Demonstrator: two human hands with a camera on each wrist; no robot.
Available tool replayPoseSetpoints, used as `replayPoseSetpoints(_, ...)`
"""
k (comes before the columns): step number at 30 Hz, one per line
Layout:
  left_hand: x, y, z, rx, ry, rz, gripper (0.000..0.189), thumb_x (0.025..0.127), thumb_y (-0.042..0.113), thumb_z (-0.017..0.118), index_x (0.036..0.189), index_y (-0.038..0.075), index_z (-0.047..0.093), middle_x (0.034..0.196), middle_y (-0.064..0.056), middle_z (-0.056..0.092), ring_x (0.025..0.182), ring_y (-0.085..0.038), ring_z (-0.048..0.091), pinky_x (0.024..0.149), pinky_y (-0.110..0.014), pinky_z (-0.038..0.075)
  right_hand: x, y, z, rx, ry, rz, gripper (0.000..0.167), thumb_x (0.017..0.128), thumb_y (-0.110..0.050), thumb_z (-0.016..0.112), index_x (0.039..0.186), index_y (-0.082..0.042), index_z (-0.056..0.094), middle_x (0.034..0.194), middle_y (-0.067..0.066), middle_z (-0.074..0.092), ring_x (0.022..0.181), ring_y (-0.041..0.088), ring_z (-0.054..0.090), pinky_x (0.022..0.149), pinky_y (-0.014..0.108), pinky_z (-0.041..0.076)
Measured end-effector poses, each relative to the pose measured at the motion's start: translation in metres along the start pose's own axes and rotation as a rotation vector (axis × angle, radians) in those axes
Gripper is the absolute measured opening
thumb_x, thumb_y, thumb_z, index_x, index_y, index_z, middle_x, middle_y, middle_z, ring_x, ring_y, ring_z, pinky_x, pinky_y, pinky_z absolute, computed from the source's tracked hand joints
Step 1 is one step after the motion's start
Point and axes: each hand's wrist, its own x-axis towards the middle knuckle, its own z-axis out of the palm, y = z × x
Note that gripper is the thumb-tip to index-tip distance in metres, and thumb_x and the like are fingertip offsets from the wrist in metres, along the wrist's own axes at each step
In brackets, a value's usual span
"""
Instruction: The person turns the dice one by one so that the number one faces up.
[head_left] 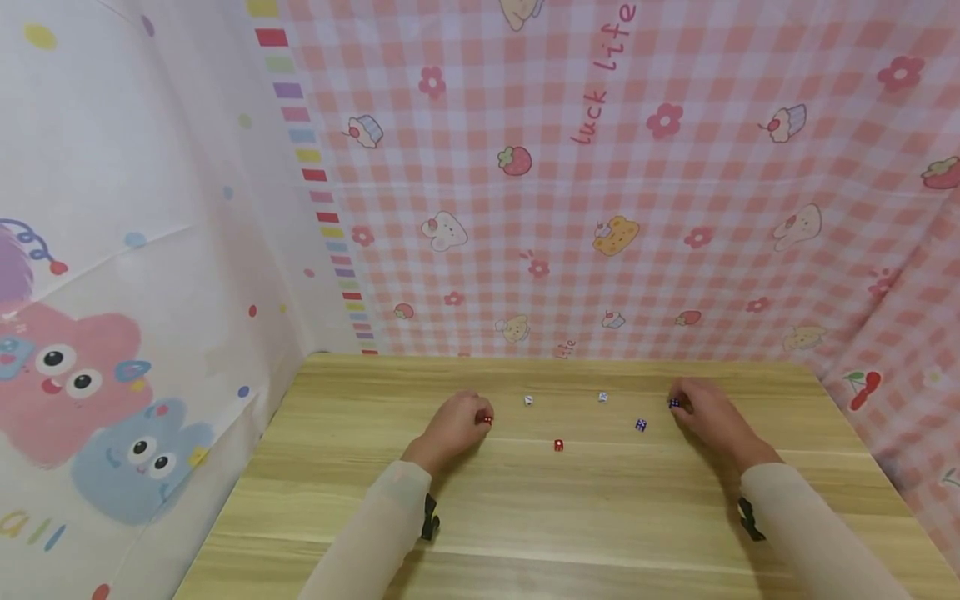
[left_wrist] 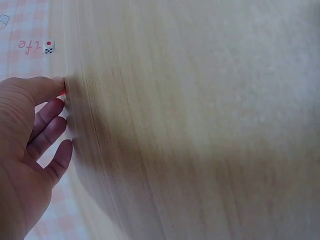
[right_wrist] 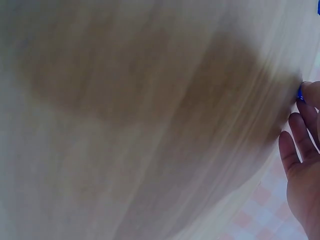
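At the table's left middle, my left hand pinches a red die between thumb and fingers, low against the wood. In the left wrist view only a sliver of that red die shows under the thumb. Over on the right, my right hand pinches a blue die, which is mostly covered by the thumb in the right wrist view. Between the hands lie two white dice, one left and one right. Nearer me sits another red die; a second blue die lies beside the right hand.
The pale wooden table reaches back to a pink checked cloth that hangs behind it. Along the left side hangs a white cloth with cartoon figures. Dark straps circle both wrists.
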Motion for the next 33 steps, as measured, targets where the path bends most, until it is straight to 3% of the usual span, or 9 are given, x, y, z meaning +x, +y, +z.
replayPoseSetpoints(13,0.0,-0.0016,0.0026,0.005,0.001,-0.017,0.007,0.089,0.01,0.078,0.093,0.015,0.075,0.089,0.003,0.064,0.084,-0.013,0.055,0.081,-0.033,0.052,-0.0001,-0.0016,-0.0001,0.002,-0.01,0.008,0.01,0.094,0.0,0.067,0.104,-0.002,0.066,0.105,0.016,0.066,0.1,0.033,0.061,0.091,0.057,0.051)
replayPoseSetpoints(33,-0.0005,0.0006,0.0015,0.009,-0.002,-0.027,0.005,0.09,0.012,0.078,0.093,0.015,0.075,0.089,0.003,0.063,0.085,-0.014,0.055,0.081,-0.034,0.051,-0.0024,-0.0034,0.0012,-0.035,0.018,-0.052,0.014,0.092,0.003,0.067,0.103,-0.004,0.069,0.114,0.018,0.064,0.109,0.041,0.061,0.094,0.059,0.05)
